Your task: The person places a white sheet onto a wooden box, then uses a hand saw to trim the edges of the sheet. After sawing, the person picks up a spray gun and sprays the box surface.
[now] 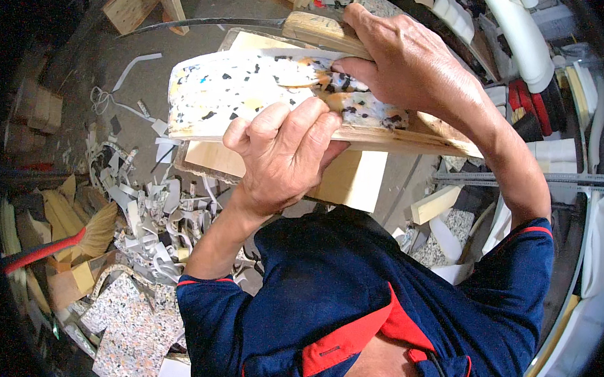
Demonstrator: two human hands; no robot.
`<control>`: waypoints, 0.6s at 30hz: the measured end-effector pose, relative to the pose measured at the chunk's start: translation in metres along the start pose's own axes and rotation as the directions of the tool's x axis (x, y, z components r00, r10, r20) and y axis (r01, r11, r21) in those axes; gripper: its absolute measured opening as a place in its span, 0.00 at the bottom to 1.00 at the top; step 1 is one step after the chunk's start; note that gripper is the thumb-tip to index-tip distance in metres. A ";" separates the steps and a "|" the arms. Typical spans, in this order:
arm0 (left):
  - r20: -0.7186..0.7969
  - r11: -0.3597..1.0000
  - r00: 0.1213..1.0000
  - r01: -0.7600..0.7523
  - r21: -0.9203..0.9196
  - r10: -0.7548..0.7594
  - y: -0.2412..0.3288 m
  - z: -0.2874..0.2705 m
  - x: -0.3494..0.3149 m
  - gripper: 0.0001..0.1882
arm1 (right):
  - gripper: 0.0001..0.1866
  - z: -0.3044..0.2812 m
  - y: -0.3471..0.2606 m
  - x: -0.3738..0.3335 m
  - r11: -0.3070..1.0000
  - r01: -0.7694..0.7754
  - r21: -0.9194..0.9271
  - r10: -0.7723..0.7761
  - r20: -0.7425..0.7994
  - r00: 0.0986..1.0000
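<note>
A wooden board padded with speckled, multicoloured foam [253,83] lies across the middle in front of me. Its pale wood shows along the near edge. My left hand [284,146] is closed over that near edge, fingers bent against the foam and the thumb mostly hidden below. Beyond the far edge, my right hand [408,61] is closed at the right end of a wooden handle, its thumb lying on the foam. The handle belongs to a long knife [317,31], whose thin, dark, curved blade stretches left over the floor. Part of the right hand's grip is hidden.
Beneath the board stands a light wooden support [350,177]. Foam scraps [163,222] cover the floor at left, near a red-handled brush [94,236] and a speckled foam sheet [134,333]. A wooden box [134,5] sits far left; a metal rack [521,178] with foam pieces stands right.
</note>
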State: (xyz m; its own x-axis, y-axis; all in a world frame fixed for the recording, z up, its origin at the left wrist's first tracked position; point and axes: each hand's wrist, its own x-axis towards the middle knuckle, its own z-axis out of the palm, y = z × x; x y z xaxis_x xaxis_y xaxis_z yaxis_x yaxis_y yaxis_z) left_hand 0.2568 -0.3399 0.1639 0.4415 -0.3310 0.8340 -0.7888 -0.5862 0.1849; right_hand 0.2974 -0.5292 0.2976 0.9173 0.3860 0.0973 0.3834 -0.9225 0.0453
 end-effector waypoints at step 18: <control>-0.027 1.000 1.000 0.004 -0.019 -0.005 0.005 -0.003 -0.008 0.18 | 0.47 -0.023 -0.006 0.008 0.935 -0.284 0.211 0.186 0.390 0.902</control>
State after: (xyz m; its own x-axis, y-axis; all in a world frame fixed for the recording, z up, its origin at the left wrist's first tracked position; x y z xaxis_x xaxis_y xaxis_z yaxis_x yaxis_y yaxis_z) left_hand 0.2477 -0.3378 0.1600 0.4338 -0.3083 0.8466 -0.7950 -0.5731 0.1987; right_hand 0.3002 -0.5203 0.3210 0.9406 0.1747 -0.2913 0.1204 -0.9734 -0.1951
